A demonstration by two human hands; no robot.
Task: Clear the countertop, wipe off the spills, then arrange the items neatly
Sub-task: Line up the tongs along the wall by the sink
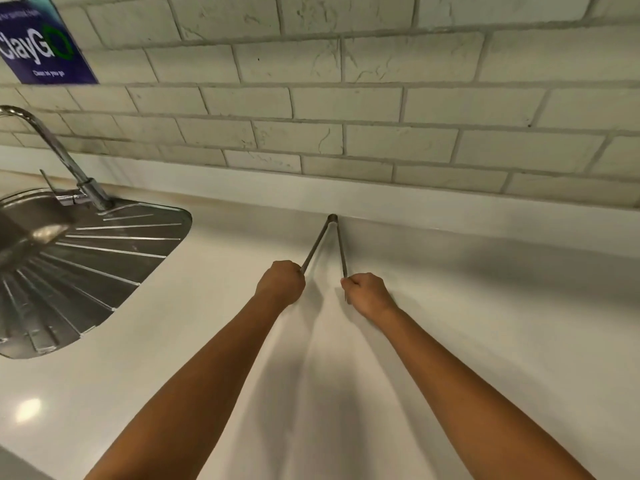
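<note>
Far left, a blue sign (pixel 41 43) hangs on the tiled wall (pixel 346 109), with the tap (pixel 59 157) and the ribbed steel sink (pixel 86 265) below it. On to the white countertop (pixel 485 323): the left hand (pixel 281 283) curls round one arm of the metal tongs (pixel 330 237), whose hinge end touches the back edge at the wall. The right hand (pixel 367 294) pinches the other arm, so the tongs are spread in a V.
</note>
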